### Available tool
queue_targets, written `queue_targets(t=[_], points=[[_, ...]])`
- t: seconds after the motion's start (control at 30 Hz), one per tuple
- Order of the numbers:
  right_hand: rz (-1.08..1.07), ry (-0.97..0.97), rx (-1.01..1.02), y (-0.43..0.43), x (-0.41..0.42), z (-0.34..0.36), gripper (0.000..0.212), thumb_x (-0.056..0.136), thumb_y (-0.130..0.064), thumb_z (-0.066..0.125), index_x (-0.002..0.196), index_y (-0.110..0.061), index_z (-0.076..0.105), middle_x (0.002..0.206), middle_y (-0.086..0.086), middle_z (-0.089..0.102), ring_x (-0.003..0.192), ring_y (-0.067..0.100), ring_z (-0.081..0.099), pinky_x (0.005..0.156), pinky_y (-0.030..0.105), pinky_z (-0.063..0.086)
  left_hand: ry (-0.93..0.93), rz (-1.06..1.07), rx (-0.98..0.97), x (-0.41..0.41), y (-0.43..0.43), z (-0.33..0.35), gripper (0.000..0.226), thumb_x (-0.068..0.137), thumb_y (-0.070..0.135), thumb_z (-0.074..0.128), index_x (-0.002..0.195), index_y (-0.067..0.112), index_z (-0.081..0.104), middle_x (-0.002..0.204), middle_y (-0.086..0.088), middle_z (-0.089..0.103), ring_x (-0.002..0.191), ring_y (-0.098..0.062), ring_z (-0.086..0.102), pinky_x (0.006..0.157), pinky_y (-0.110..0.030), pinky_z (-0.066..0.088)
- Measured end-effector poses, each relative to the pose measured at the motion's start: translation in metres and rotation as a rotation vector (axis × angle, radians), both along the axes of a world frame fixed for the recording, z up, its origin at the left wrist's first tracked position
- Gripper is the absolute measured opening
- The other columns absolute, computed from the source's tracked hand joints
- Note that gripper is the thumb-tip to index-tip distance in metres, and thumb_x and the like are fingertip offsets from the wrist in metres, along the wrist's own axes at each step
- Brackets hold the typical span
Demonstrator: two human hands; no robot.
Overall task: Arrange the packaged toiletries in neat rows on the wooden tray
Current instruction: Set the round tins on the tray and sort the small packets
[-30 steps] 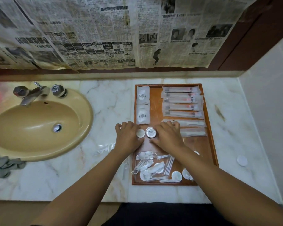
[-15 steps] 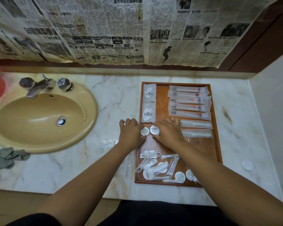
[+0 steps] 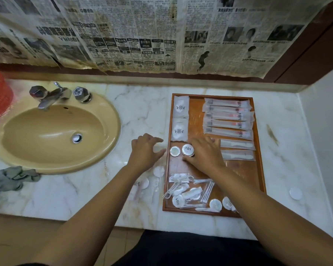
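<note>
Right hand [image 3: 204, 153] pinches the printed jar [image 3: 188, 149] on the wooden tray [image 3: 242, 173]. The plain jar [image 3: 175, 151] touches it at 9 o'clock, and loose sachets [image 3: 185, 191] crowd 6 o'clock. Left hand [image 3: 145, 151], spread and empty, is beyond the tray's 9 o'clock edge.

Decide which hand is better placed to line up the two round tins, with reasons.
Right. The right hand cups a round tin on the wooden tray; the left hand is over the counter, off the tray.

two sachets [image 3: 180, 108], two tins [image 3: 175, 151], seven sleeves [image 3: 227, 124]
</note>
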State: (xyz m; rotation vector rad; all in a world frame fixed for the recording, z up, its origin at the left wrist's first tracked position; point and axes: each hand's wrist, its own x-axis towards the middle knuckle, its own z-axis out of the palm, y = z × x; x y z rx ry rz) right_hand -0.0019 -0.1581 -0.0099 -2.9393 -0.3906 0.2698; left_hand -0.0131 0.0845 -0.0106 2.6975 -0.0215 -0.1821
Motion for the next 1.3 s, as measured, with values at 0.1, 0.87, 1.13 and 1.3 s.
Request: queue_targets(t=[0.1,0.87,1.13,1.3], points=[[0.006,-0.029,0.022,-0.002,-0.009,0.004,0.048,0.083,-0.061,0.068,0.122,-0.033,0.063,0.127,-0.01,0.062,0.117,0.02,0.052,0.097,0.042,0.027,0.063,0.077,-0.08,-0.023,0.029,0.013,0.028,0.088,0.039,0.075,0.113,0.028,0.073,0.103,0.004,0.065,0.097,-0.018,0.062,0.091,-0.039,0.047],[0.489,0.099,-0.03,0.132,-0.033,-0.01,0.054,0.09,-0.045,0.066,0.138,-0.026,0.052,0.131,-0.004,0.057,0.121,0.025,0.048,0.099,0.042,0.03,0.142,-0.129,0.488,-0.109,0.042,-0.008,0.03,0.071,0.042,0.071,0.094,0.022,0.071,0.089,0.0,0.057,0.087,-0.028,0.05,0.079,-0.04,0.03],[0.425,0.086,-0.064,0.142,-0.029,-0.024,0.032,0.09,-0.047,0.065,0.113,-0.025,0.061,0.114,-0.001,0.059,0.112,0.026,0.051,0.093,0.043,0.03,0.12,-0.187,0.463,-0.108,0.042,-0.014,0.028,0.078,0.03,0.065,0.106,0.029,0.071,0.091,-0.001,0.051,0.089,-0.028,0.047,0.081,-0.041,0.029],[0.371,0.1,0.036,0.139,-0.029,-0.024,0.04,0.084,-0.054,0.064,0.113,-0.026,0.066,0.113,-0.004,0.056,0.111,0.022,0.049,0.096,0.041,0.031,0.162,-0.177,0.377,-0.106,0.043,-0.012,0.038,0.078,0.035,0.066,0.114,0.025,0.064,0.104,0.0,0.054,0.1,-0.027,0.047,0.089,-0.04,0.03]])
